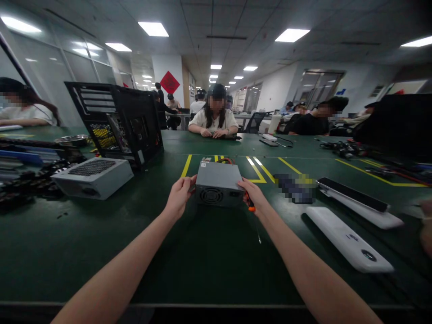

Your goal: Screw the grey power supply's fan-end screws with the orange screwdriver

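Observation:
A grey computer power supply (218,175) is gripped between my two hands over the green table, its fan grille and power socket facing me. Coloured cables (225,160) show behind its far edge. My left hand (180,193) closes on the left side, thumb and fingers at the casing. On the right side, my right hand (253,194) holds the casing and also keeps a screwdriver (251,206) with an orange-and-black handle in its fingers. The screwdriver's thin shaft points down toward me. Whether the power supply touches the table I cannot tell.
A second power supply (94,177) lies at left, before an open black computer case (124,121). Two white devices (351,238) lie at right, near a blurred-out item (295,186). Cables (344,148) lie farther right. A person (214,114) sits opposite; part of a hand (427,225) shows at the right edge.

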The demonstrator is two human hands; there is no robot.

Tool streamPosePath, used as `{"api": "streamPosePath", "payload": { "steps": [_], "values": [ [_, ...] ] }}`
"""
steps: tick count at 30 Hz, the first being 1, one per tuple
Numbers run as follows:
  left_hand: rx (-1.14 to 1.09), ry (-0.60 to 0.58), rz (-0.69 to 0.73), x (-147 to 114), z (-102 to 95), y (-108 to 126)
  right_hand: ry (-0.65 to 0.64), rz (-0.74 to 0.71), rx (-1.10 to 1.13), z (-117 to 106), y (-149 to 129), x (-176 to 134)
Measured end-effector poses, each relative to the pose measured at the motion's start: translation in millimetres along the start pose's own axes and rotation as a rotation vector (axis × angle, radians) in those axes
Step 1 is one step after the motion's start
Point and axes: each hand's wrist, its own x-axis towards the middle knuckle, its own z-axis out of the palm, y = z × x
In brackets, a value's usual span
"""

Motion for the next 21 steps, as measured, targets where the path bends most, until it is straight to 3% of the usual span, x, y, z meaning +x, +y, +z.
{"api": "streamPosePath", "payload": {
  "steps": [3,7,9,13,16,18,21],
  "values": [
    [0.001,0.037,0.003,-4,-2.1,5,0.064,0.017,-0.009,-3,0,5],
    [0.308,0.126,0.311,-13,-8.2,9,0.201,-0.045,0.004,-14,-9,8],
    [0.402,0.089,0.352,-15,-11.7,5,0.207,-0.053,0.003,-17,-12,7],
    [0.384,-0.001,0.212,-14,-15.4,-7,0.056,0.014,-0.036,-11,-10,1],
    [0.319,-0.004,0.15,-22,-12.2,-9,-0.098,0.065,-0.054,-6,-6,-1],
    [0.308,0.006,0.133,-34,-5.7,-6,-0.164,0.086,-0.06,-12,-4,2],
    [0.33,-0.086,0.106,-60,8.5,-1,-0.206,0.123,-0.074,-33,-4,10]
  ]
}}
